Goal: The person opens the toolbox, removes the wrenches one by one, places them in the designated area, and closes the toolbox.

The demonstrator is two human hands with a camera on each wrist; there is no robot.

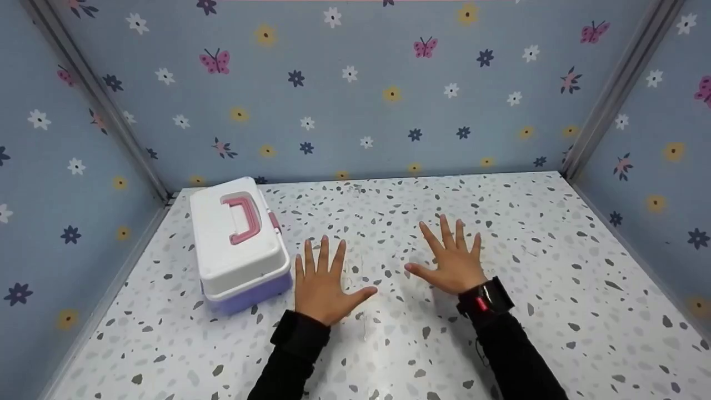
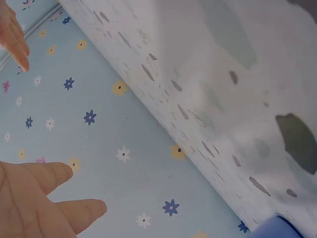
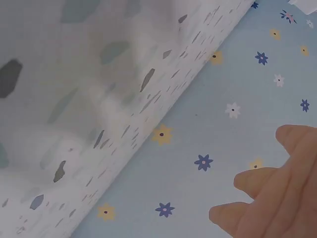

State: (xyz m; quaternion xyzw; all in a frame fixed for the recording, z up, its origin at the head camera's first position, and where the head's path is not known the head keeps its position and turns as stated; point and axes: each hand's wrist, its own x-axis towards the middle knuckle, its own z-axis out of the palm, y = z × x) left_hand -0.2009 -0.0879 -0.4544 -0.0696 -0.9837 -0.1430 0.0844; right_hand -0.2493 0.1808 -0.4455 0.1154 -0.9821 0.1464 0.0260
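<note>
My left hand (image 1: 322,289) is held palm down over the table with its fingers straight and spread, close to the right side of a box (image 1: 239,244). That box has a white lid, a purple base, a pink carry handle (image 1: 251,219) and a pink latch (image 1: 274,221) on its right side; its lid is down. Further right, my right hand (image 1: 454,265) also spreads straight fingers, palm down, and holds nothing. In the left wrist view a blue-purple corner of the box (image 2: 277,229) shows at the bottom. Fingers of the right hand (image 3: 282,193) appear in the right wrist view.
The white speckled tabletop (image 1: 383,344) is enclosed by light blue walls (image 1: 355,100) with flowers and butterflies at the back, left and right. Grey metal posts (image 1: 622,83) stand in the back corners. A black band with a device (image 1: 486,300) circles the right wrist.
</note>
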